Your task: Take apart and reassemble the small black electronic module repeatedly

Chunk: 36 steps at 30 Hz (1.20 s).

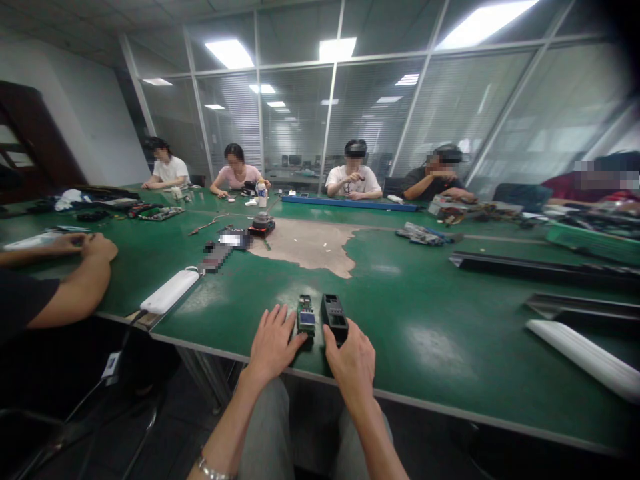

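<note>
The left hand [273,343] and the right hand [353,363] were both at the near edge of a green-topped workbench [425,333], two hands around two objects. The left hand's fingers [267,327] were spread, and its thumb reached the lower edge of a small circuit board [306,319] carrying one little lit screen. The right hand's fingers [361,340] were also parted, its thumb against the bottom of a black plastic housing [335,319] with rectangular openings. Neither hand was visibly pinching, though I could not tell how firm either contact was. The board and housing stood just beside each other, on the near side of a worn tan patch [305,243] in the bench's green surface.

Left of that patch lay one white power bank [170,291] with a cable. On the patch's far edge sat one small black-and-red device [261,225]. Beyond it ran one long blue bar [350,203], and to its right lay two black metal channels [540,267] and one white tube [585,357]. Six other people sat around the bench. Any writing on the board was too small to read.
</note>
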Motion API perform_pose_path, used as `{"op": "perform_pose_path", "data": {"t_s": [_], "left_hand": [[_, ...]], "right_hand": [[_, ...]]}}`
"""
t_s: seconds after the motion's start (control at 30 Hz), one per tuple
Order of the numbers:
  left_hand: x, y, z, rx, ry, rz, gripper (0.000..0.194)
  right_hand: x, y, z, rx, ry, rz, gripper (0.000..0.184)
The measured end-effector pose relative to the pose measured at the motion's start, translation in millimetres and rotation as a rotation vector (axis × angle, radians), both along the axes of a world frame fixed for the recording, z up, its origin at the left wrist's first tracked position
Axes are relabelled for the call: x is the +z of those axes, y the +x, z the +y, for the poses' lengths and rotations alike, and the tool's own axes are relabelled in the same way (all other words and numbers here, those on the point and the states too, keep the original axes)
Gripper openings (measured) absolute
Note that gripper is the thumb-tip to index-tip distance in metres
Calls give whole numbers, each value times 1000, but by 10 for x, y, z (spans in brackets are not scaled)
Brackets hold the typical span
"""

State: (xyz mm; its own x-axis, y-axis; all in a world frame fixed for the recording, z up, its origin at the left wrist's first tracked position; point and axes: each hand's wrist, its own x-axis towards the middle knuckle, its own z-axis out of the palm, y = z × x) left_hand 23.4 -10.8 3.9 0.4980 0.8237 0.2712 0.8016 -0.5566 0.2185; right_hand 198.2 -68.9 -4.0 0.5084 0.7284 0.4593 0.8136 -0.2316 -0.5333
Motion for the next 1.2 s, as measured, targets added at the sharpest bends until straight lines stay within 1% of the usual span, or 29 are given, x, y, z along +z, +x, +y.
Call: {"op": "perform_pose_path", "data": {"t_s": [0.23,0.4,0.5,0.6,0.67,0.8,0.87,1.07,1.2], "left_hand": [[1,5,4,8,-1,7,65],[-5,-1,6,4,-4,-4,68],[-13,-7,8,3,-7,-11,69],[-19,-13,8,-2,-3,-9,73],[-20,-17,6,-5,-3,-6,75],[-18,-22,3,-9,-4,-1,75],[-19,-22,4,-7,-1,-2,76],[-25,-24,3,-15,5,-16,75],[-25,-30,-5,-12,5,-20,72]], "right_hand": [[-51,16,-20,4,6,-29,56],[-74,8,-50,-21,-7,-71,70],[-64,5,-46,-34,-7,-63,76],[-30,-4,-36,-36,-39,-67,78],[-2,-12,-34,-41,-65,-70,74],[40,-24,-43,-41,-82,-55,57],[49,-26,-50,-33,-74,-51,52],[86,-30,-44,-13,-32,3,49],[202,-81,-3,26,31,49,51]]}}
